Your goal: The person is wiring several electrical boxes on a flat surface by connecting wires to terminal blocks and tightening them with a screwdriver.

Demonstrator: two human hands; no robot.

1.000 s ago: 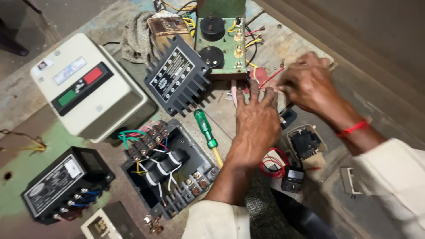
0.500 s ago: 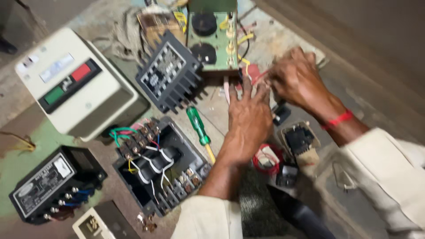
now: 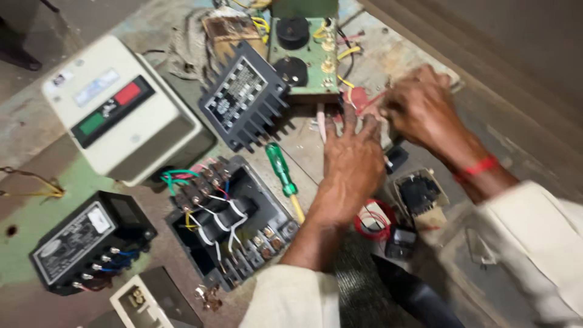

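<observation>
Red wire ends (image 3: 364, 100) lie at the front edge of the green terminal board (image 3: 306, 67), on the desk (image 3: 36, 212). Your right hand (image 3: 425, 109) pinches them in a clenched grip; your left hand (image 3: 352, 164) rests flat, released. A tug could snap a lead, and a sweeping wrist could roll the green screwdriver (image 3: 280, 170).

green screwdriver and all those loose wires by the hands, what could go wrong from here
The green screwdriver lies right beside the left hand; a sideways nudge could roll it into the open contactor with its bare terminals. The right hand works among thin red wires at the green board; a tug might pull one loose.
</observation>
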